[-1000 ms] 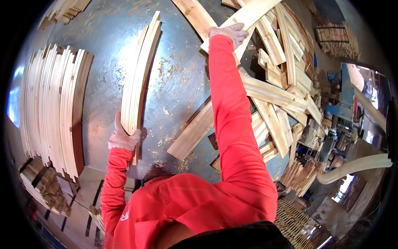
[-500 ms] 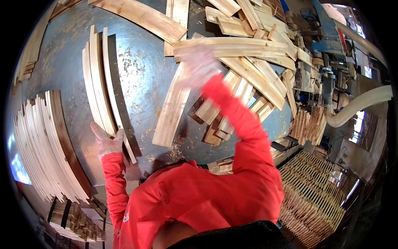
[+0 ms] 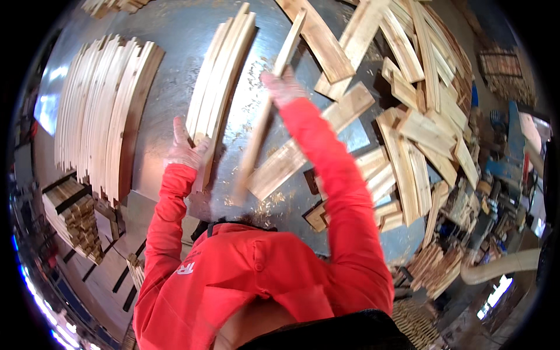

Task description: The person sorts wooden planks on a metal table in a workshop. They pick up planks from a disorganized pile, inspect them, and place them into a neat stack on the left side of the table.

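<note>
My left hand straddles the near end of a small row of pale wooden boards standing on edge, its fingers along their left side and the thumb at the right. To the right of that row, my right hand grips a single wooden board, tilted up on its edge. The lower end of this board is blurred by motion. A flat wooden board lies under my right forearm.
At the left stands a wide row of boards on edge. A loose pile of boards covers the right side of the metal table. Strapped board stacks sit below left; a pale hose hangs at the right.
The view has turned. My right hand has moved left from the pile with a board. The board that stood apart beside the row now stands close against it. My left hand stays at the row's end.
</note>
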A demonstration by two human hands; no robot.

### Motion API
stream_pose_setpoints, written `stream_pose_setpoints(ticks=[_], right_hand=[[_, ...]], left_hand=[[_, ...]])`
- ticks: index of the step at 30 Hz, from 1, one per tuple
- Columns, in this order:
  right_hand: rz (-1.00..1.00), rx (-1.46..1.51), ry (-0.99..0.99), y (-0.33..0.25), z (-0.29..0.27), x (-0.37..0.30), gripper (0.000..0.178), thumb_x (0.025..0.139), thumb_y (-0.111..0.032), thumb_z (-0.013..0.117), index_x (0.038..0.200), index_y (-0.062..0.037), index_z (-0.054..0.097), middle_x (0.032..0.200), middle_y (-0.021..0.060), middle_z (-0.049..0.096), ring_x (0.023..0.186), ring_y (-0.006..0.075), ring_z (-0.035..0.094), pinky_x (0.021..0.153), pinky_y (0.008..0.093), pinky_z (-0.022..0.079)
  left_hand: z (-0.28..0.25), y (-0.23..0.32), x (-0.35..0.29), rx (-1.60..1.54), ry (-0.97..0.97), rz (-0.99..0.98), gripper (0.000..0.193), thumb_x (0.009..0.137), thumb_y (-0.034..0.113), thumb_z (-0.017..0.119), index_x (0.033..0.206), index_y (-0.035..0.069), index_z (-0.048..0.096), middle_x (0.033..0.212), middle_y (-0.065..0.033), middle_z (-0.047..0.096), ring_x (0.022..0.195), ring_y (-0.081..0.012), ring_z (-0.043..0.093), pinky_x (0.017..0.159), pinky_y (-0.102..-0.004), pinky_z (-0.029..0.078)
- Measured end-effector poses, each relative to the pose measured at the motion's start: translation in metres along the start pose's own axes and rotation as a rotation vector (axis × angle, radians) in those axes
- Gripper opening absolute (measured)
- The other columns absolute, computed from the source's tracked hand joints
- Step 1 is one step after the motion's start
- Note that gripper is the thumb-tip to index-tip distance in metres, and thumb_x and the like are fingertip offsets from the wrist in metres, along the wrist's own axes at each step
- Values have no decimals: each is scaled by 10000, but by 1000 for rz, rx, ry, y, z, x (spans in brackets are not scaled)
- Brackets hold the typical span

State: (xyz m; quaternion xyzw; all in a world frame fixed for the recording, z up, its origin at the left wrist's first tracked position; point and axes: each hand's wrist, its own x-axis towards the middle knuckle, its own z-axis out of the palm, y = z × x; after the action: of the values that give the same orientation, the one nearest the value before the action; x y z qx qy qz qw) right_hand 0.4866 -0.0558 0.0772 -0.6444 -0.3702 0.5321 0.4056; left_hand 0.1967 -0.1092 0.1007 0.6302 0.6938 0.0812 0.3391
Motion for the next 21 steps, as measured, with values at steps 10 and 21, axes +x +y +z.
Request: stream_pose_setpoints(ticks=[10,21], right_hand=[[-52,-1603,414,-72,-89,83,908,765,-442,744,1453,-46,303,1430,224,413,1319,375,433,1046,440,413],[231,-518,-618,-19,60,-112,835,840,-201,691,1518,-83,219,1401,224,473,1264,333,478,1043,401,410]], left_hand=[[8,28,-24,428,32,-91,1120,678,470,763,1526,111,126,1493,-231,303,1290,-425,417,1040,-517,382],[-1,12,-24,358,-10,51,1200,691,637,728,1545,99,79,1549,-302,142,1387,-497,258,1112,-497,321]])
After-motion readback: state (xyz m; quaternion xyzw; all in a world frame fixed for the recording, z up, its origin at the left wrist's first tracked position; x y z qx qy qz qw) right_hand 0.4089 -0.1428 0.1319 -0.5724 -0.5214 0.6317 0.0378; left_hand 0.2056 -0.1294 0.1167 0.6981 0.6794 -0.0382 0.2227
